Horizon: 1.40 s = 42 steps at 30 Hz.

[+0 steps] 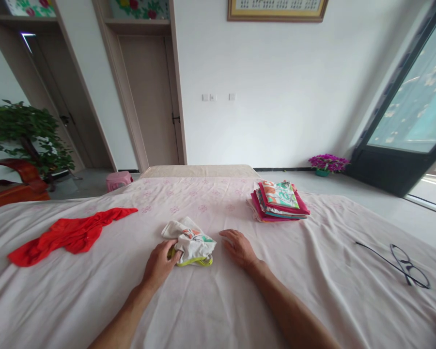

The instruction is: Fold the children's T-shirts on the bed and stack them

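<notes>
A white printed garment (196,246) with lime-green trim lies bunched up on the bed in front of me. My left hand (163,259) pinches its left edge, thumb on top and fingers partly hidden under the cloth. Just right of the garment, my right hand (238,247) rests on the sheet, fingers stretched out and holding nothing. Beyond it to the right sits a stack of folded clothes (278,201), mostly deep pink, with a white floral piece on top. A crumpled red garment (72,235) is spread out on the left.
A pale pink sheet (210,310) with creases covers the bed. Black-framed glasses (403,264) lie at the right. Past the bed are a pink stool (118,181), a wooden armchair (18,179), a leafy plant (29,135) and a pot of purple flowers (328,164).
</notes>
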Motion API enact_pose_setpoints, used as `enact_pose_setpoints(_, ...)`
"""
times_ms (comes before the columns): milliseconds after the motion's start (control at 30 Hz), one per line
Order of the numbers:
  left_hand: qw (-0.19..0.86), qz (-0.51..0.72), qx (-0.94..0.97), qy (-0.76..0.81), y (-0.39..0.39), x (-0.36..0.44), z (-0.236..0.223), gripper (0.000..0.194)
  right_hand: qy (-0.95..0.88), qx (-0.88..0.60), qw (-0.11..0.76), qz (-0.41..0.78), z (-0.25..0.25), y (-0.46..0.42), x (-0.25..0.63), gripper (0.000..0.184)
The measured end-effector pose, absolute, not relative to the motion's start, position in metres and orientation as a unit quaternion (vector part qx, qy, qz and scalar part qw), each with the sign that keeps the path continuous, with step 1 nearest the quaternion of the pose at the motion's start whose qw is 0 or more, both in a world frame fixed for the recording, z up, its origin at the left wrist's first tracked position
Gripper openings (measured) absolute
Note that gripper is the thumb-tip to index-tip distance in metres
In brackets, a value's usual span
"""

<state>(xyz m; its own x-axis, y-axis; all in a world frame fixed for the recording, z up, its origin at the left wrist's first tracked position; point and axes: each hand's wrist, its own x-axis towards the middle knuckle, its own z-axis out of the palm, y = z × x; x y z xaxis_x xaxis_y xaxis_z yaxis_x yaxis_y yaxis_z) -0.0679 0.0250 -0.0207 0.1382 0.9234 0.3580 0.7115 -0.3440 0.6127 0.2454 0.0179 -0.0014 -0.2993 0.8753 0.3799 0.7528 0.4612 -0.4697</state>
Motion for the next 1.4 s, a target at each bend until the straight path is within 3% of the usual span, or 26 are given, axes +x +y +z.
enact_pose_setpoints(100, 0.189, 0.366, 0.722, 0.556, 0.023, -0.067, -0.020, 0.027, -0.837, -0.449, 0.291, 0.110, 0.001, 0.012, 0.243, 0.034)
enact_pose_setpoints(367, 0.261, 0.472, 0.672, 0.507, 0.008, -0.055, -0.011, 0.027, -0.871, -0.409, 0.250, 0.102, 0.005, 0.008, 0.229, 0.055)
enact_pose_setpoints(500, 0.287, 0.494, 0.653, 0.497, 0.003, -0.044, -0.006, 0.029, -0.861, -0.424, 0.252, 0.124, 0.006, 0.014, 0.217, 0.031)
enact_pose_setpoints(567, 0.304, 0.514, 0.634, 0.492, 0.001, -0.041, -0.005, 0.031, -0.835, -0.440, 0.290, 0.161, 0.007, 0.018, 0.211, 0.023)
enact_pose_setpoints(733, 0.339, 0.549, 0.552, 0.528, 0.004, -0.042, -0.005, 0.037, -0.627, -0.506, 0.482, 0.344, 0.004, 0.031, 0.205, 0.034)
enact_pose_setpoints(833, 0.335, 0.569, 0.539, 0.523, 0.007, -0.044, -0.006, 0.035, -0.509, -0.522, 0.535, 0.426, -0.003, 0.035, 0.207, 0.037)
enact_pose_setpoints(933, 0.356, 0.565, 0.543, 0.510, 0.009, -0.045, -0.006, 0.034, -0.459, -0.515, 0.578, 0.437, -0.008, 0.034, 0.210, 0.037)
enact_pose_setpoints(1133, 0.360, 0.454, 0.629, 0.519, 0.011, -0.044, -0.013, 0.035, -0.455, -0.521, 0.636, 0.341, -0.011, 0.026, 0.217, 0.040)
enact_pose_setpoints(1267, 0.229, 0.411, 0.718, 0.513, 0.013, -0.043, -0.021, 0.023, -0.548, -0.547, 0.592, 0.223, -0.006, 0.016, 0.219, 0.036)
enact_pose_setpoints(1400, 0.071, 0.383, 0.740, 0.548, 0.013, -0.045, -0.023, 0.034, -0.711, -0.499, 0.494, 0.039, 0.009, 0.000, 0.216, 0.031)
